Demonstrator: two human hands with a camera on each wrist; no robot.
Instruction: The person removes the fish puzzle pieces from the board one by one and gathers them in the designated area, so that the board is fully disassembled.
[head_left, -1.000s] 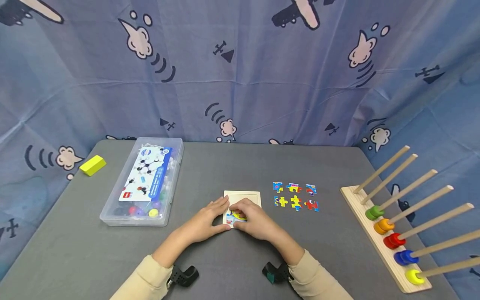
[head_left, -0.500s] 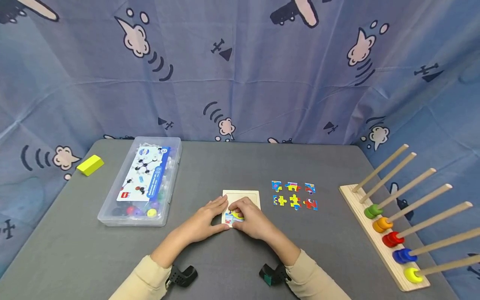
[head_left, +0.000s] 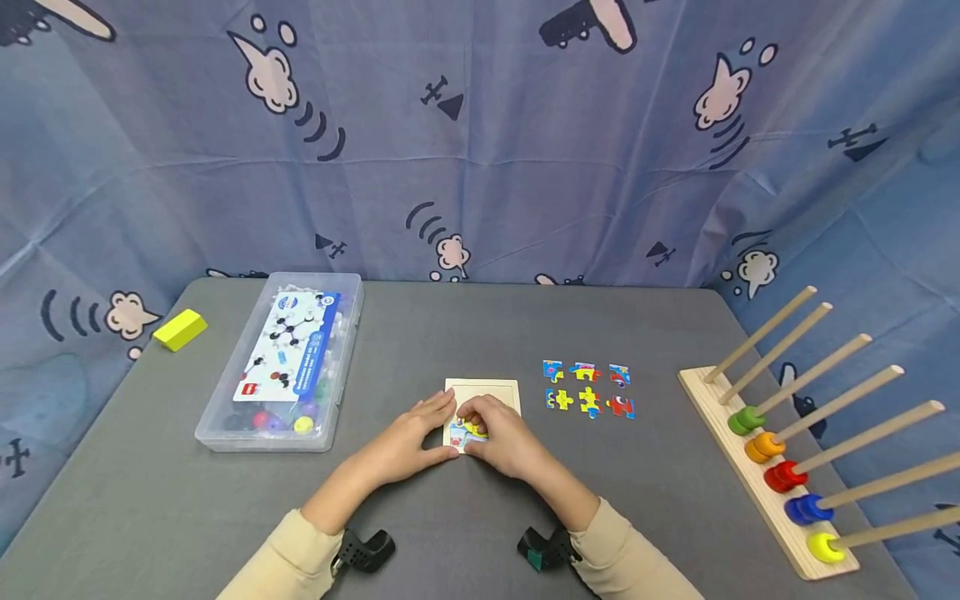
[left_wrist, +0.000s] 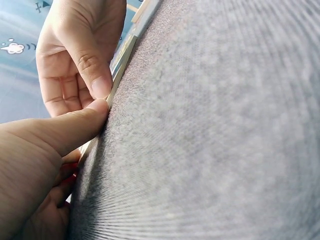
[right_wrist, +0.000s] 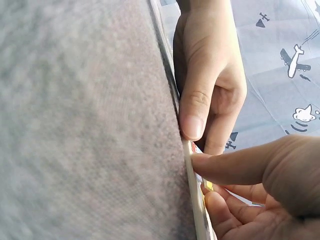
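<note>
A small square wooden puzzle tray (head_left: pixel 491 387) lies on the grey table in front of me, with colourful pieces fitted in its near left part. My left hand (head_left: pixel 412 442) rests along the tray's left side, fingers fairly straight, thumb at the near left corner. My right hand (head_left: pixel 506 437) is over the tray with bent fingers. In the right wrist view its thumb and fingertips pinch a yellow puzzle piece (right_wrist: pixel 208 185) at the tray's edge, mostly hidden by the fingers. Several loose puzzle pieces (head_left: pixel 589 402) lie in two rows right of the tray.
A clear plastic case (head_left: pixel 341 367) of coloured balls stands at the left, a yellow block (head_left: pixel 181 330) beyond it at the table's edge. At the right is a wooden board (head_left: pixel 750 467) with upright pegs and coloured rings. A blue patterned curtain (head_left: pixel 480 167) hangs behind.
The right hand's fingers have shifted slightly left over the tray. The left hand stays at the tray's side. The whole view has moved a little.
</note>
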